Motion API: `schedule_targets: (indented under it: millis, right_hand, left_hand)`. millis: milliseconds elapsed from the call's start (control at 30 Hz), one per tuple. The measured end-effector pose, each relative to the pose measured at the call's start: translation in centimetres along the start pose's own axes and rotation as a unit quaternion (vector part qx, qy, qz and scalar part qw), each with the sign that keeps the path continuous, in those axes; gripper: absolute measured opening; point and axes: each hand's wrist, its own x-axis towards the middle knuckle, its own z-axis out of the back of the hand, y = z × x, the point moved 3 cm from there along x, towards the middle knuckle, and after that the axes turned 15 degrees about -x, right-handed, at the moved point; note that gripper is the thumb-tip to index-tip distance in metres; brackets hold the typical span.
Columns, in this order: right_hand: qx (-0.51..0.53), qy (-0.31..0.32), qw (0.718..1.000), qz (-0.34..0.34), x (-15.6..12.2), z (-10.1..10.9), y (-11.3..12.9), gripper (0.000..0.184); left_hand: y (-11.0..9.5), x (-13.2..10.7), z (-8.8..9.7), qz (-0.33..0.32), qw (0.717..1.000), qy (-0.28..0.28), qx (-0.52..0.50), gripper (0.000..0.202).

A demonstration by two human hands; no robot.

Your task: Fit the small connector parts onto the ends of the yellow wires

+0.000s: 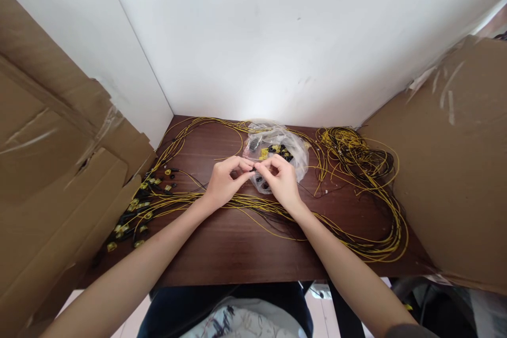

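My left hand (228, 178) and my right hand (280, 178) meet at the middle of the table, fingertips pinched close together. Between them is a small black part (253, 168), mostly hidden by the fingers; its exact kind cannot be made out. Both hands appear closed on it. Just behind them sits a clear plastic bag (298, 143), spread open, with small yellow parts (264, 153) and black parts (283, 151) inside. Under my wrists runs a bundle of yellow and black wires (253, 200).
Wires ending in yellow and black pieces (134, 204) lie at the table's left. A tangled wire heap (348, 148) lies at the back right. Cardboard walls (447, 169) flank the brown table (222, 264), and a white wall (245, 47) stands behind.
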Motion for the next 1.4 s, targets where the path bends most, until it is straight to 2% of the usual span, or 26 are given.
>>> schedule_targets:
  millis: [100, 167, 400, 700, 933, 1400]
  right_hand:
    - [0.081, 0.008, 0.996, -0.027, 0.0, -0.35, -0.35, 0.015]
    - [0.123, 0.013, 0.991, -0.046, 0.03, -0.52, -0.52, 0.018]
    - [0.184, 0.02, 0.979, -0.084, 0.08, -0.69, -0.68, 0.021]
    - [0.186, -0.007, 0.979, -0.083, -0.18, -0.74, -0.41, 0.02]
    - [0.182, -0.018, 0.979, -0.084, -0.16, -0.6, -0.35, 0.022]
    - [0.108, 0.049, 0.993, -0.024, 0.13, 0.12, -0.13, 0.017]
  left_hand:
    - [0.03, -0.01, 0.07, 0.002, 1.0, -0.004, 0.004, 0.009]
    - [0.03, -0.02, 0.1, 0.001, 1.0, -0.006, 0.014, 0.009]
    - [0.1, -0.11, -0.04, 0.024, 0.999, -0.028, -0.029, 0.01]
    - [0.4, -0.4, -0.52, 0.07, 0.987, -0.057, -0.133, 0.015]
    - [0.68, -0.49, -0.75, 0.074, 0.982, -0.059, -0.164, 0.017]
    - [0.11, -0.34, -0.65, 0.065, 0.985, -0.039, -0.157, 0.015]
